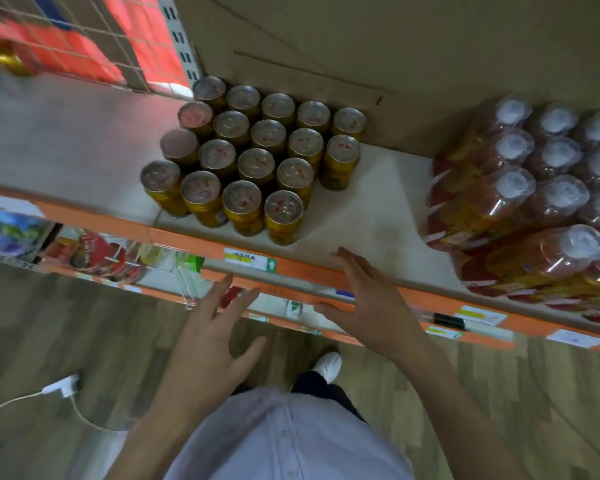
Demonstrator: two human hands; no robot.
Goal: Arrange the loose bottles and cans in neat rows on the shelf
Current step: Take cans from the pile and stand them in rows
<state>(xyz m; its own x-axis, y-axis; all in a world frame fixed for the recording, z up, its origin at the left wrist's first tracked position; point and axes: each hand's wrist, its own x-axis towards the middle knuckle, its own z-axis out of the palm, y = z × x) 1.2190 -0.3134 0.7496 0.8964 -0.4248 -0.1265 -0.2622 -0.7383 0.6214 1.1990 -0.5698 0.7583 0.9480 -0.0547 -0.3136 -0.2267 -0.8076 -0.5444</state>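
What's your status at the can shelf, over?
Left hand and right hand open, empty, at the shelf edge. Gold cans standing in rows; bottles grouped to the right. Nothing in the way.

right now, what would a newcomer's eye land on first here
Probably the block of gold cans standing in slanted rows mid-shelf, silver tops up. To its right sit shrink-wrapped packs of white-capped bottles. In front, the left hand and right hand hover open and empty at the orange shelf edge.
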